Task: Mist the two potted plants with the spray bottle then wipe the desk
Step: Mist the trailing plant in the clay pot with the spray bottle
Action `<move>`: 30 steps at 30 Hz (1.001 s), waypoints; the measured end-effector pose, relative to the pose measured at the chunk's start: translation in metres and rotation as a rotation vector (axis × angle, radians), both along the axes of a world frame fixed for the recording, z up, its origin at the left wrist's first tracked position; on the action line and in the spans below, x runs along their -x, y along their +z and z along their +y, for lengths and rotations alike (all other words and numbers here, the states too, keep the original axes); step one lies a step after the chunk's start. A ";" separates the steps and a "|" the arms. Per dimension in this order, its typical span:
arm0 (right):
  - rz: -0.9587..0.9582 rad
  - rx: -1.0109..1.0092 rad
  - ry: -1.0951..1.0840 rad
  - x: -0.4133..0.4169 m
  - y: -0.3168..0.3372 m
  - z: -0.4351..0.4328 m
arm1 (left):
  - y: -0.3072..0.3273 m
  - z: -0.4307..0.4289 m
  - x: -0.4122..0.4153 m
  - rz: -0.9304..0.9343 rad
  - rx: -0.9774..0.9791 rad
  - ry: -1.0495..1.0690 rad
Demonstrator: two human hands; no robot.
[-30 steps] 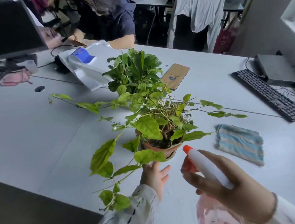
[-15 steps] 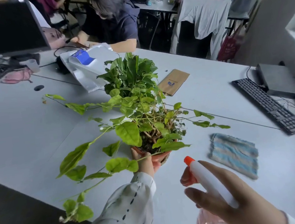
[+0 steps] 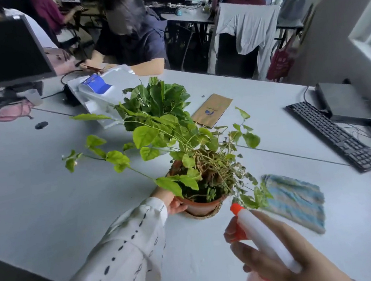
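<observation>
Terracotta pot (image 3: 203,207) apparently held by left hand (image 3: 174,203); right hand (image 3: 311,258) grips smooth white spray bottle (image 3: 261,236)

An open-plan office: the long white desk (image 3: 28,201) holds a black monitor (image 3: 0,51) at its far left corner and a black keyboard (image 3: 333,136) along its right edge; a person (image 3: 132,41) sits working at its far edge, with further desks (image 3: 188,17) behind
</observation>
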State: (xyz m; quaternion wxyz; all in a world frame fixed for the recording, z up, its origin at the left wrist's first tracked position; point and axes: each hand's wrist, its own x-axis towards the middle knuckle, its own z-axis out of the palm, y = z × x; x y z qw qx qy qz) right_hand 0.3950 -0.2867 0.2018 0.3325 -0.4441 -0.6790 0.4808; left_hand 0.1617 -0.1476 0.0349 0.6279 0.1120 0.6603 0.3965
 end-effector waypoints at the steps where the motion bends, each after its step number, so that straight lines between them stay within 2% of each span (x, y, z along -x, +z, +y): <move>1: -0.027 -0.048 0.009 0.001 -0.004 -0.003 | 0.000 0.001 0.002 0.010 0.008 -0.016; 3: 0.030 -0.111 -0.025 0.007 -0.007 0.001 | -0.004 0.001 0.002 0.002 -0.015 -0.040; 6: -0.005 -0.061 0.160 0.041 0.009 0.018 | -0.006 -0.014 0.002 0.081 -0.101 0.105; 7: -0.029 -0.118 0.196 0.052 0.013 0.023 | -0.008 -0.023 0.003 0.117 -0.129 0.140; 9: -0.050 -0.196 0.184 0.071 0.014 0.026 | -0.007 -0.042 0.010 0.116 -0.176 0.064; 12: -0.046 -0.156 0.130 0.082 0.003 0.021 | 0.005 -0.070 0.022 0.113 -0.202 -0.123; 15: -0.094 -0.092 0.117 0.084 -0.007 0.015 | 0.021 -0.093 0.033 0.116 -0.187 -0.188; 20: -0.242 -0.037 -0.052 0.082 -0.069 0.002 | 0.028 -0.117 0.044 0.037 -0.135 -0.196; 24: -0.206 0.153 -0.263 0.096 -0.121 0.010 | 0.021 -0.116 0.046 0.075 -0.157 -0.238; 30: -0.033 0.375 -0.578 0.132 -0.151 0.042 | 0.015 -0.115 0.049 0.158 -0.214 -0.378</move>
